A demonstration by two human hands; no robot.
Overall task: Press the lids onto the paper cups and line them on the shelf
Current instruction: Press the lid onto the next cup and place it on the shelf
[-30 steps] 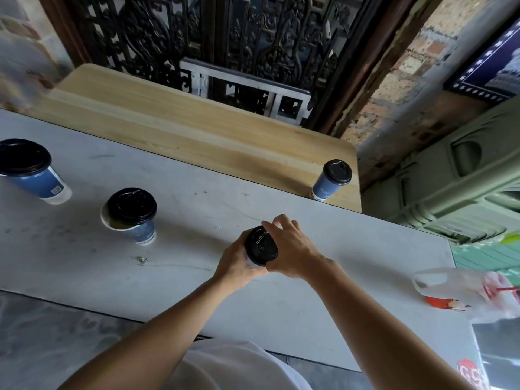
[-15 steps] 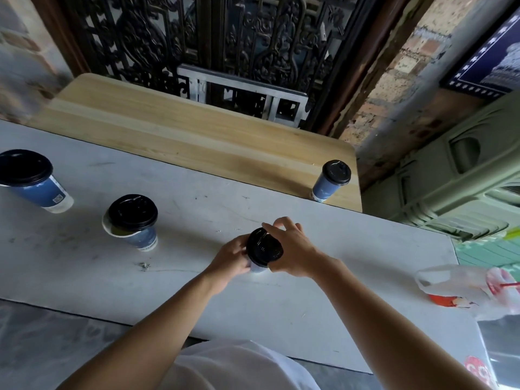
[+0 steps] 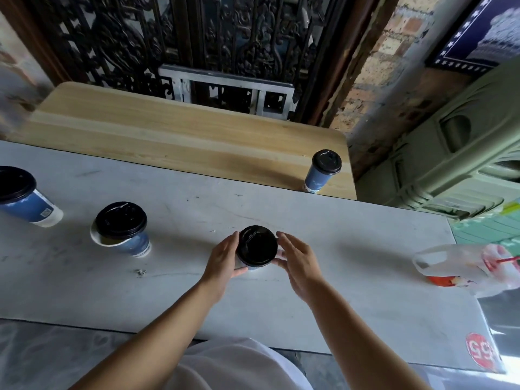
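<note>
A blue paper cup with a black lid [image 3: 256,246] stands on the white table [image 3: 351,249] in front of me. My left hand [image 3: 223,258] wraps its left side. My right hand [image 3: 299,261] hovers at its right side with fingers spread, off the lid. To the left stands a second blue cup [image 3: 121,226] whose black lid sits askew, with white rim showing on one side. A third lidded cup [image 3: 19,192] is at the far left edge. One lidded cup [image 3: 323,170] stands at the right end of the wooden shelf [image 3: 168,136] behind the table.
A clear plastic bag [image 3: 464,266] with red items lies at the table's right end, near a red sticker [image 3: 481,353]. Green plastic furniture [image 3: 455,164] is stacked at the right. A dark ornate metal grille [image 3: 197,38] rises behind the shelf.
My right hand has come off the lid and opened beside the cup. My left hand stays on the cup's side. The camera view shifted slightly.
</note>
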